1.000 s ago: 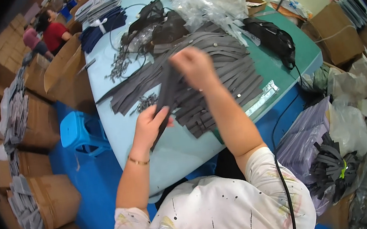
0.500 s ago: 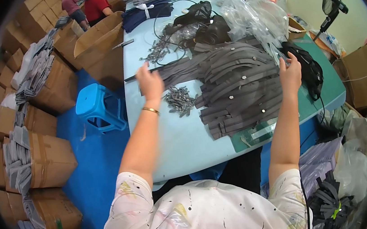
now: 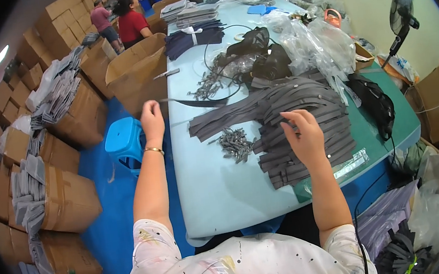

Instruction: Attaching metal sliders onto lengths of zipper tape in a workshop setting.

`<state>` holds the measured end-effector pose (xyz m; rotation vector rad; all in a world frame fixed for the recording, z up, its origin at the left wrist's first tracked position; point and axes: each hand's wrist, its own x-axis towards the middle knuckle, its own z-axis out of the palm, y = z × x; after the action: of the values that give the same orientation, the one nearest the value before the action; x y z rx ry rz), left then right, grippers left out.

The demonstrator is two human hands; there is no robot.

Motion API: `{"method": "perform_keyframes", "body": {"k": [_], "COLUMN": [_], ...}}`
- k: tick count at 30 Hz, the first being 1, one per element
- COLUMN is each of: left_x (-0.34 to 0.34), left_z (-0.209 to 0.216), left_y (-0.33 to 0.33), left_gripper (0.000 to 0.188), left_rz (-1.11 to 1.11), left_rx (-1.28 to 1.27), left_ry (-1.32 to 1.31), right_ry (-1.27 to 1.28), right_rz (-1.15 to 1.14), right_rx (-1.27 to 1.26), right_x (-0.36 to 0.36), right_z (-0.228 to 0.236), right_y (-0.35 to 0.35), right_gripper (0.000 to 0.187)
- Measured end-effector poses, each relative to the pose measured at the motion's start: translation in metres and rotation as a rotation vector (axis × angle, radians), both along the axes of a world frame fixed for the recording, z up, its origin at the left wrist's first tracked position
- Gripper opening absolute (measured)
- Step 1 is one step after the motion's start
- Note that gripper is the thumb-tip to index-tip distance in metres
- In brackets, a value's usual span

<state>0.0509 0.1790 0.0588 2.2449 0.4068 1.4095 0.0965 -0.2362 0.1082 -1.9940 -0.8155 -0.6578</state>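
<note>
Beyond the table's left edge, my left hand [image 3: 152,120] pinches the end of a dark grey zipper strip [image 3: 196,103]. The rest of that strip stretches to the right over the tabletop. My right hand [image 3: 306,135] hovers over the near part of a broad pile of grey zipper strips [image 3: 310,99]. Its fingers are apart and hold nothing. Left of that pile lies a small heap of metal zipper sliders [image 3: 235,145]. More small metal pieces [image 3: 205,87] are scattered farther back, next to a black mesh bag [image 3: 252,44].
The light blue table [image 3: 221,196] has a green mat [image 3: 388,96] on its right. Clear plastic bags [image 3: 317,44] and a black bag [image 3: 371,101] lie there. A blue stool [image 3: 123,137] and cardboard boxes [image 3: 136,70] stand left. A fan [image 3: 400,13] and several people are farther off.
My left hand has moved left past the table edge, drawing a strip out from the strips. My right hand has come left from the pile's right side to above its near part.
</note>
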Motion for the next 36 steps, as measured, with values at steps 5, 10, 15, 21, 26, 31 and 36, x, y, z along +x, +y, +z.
{"method": "perform_keyframes", "body": {"k": [5,10,15,21,26,31,36], "left_x": [-0.066,-0.124,-0.114,-0.095,-0.080,-0.070,-0.068], "left_z": [0.110,0.164,0.142,0.076,0.037,0.015,0.008], "left_y": [-0.060,-0.137,-0.154,-0.146,-0.160,-0.169,-0.179], "left_gripper": [0.012,0.013,0.014,0.010,0.014,0.016,0.013], "left_rz": [-0.138,-0.488,-0.697,-0.810,-0.822,-0.767,-0.657], "left_rx": [-0.069,-0.053,-0.407,-0.731,-0.708,-0.583,-0.051], "left_ry": [-0.179,0.190,0.373,0.476,0.608,0.647,0.631], "right_ry": [0.170,0.324,1.234,1.484,0.864,0.841,0.743], "right_rz": [0.284,0.668,1.242,1.091,0.660,0.581,0.491], "right_rx": [0.058,0.253,0.404,0.191,0.429,0.259,0.168], "right_x": [-0.021,-0.049,-0.091,-0.094,-0.048,-0.038,-0.035], "right_z": [0.002,0.009,-0.016,-0.020,-0.063,-0.061,-0.059], "right_y": [0.040,0.080,0.104,0.079,0.097,0.086,0.082], "right_gripper": [0.017,0.058,0.055,0.048,0.043,0.015,0.012]}}
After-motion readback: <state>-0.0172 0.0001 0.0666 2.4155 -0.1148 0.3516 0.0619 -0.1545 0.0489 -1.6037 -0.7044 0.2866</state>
